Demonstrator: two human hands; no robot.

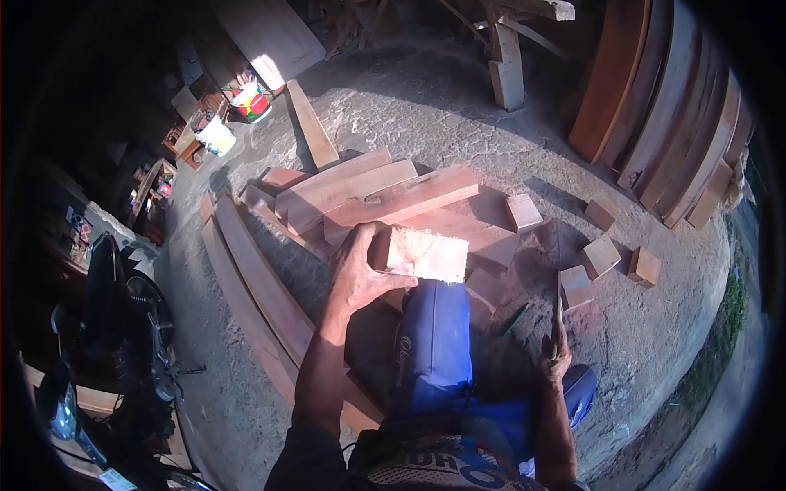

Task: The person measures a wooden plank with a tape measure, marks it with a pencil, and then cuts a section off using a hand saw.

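My left hand (364, 274) grips a wooden block (430, 255) just above my blue-clad knee (435, 327). Its pale, rough-sawn face with frayed edges catches the sun. Lower and to the right, my right hand (556, 360) is closed round the handle of what looks like a handsaw (560, 319), seen edge-on, so the blade shows as a thin upright strip. Beyond that strip lies a short cut block (576, 286) on the ground. A thin green pencil-like stick (516, 319) lies between my knee and the right hand.
Reddish planks (401, 200) are piled ahead, with long curved boards (254, 282) to their left. Several cut blocks (600, 256) sit at right. More boards (671, 106) lean at the far right. A motorcycle (123, 327) stands at left; buckets (250, 104) stand farther back.
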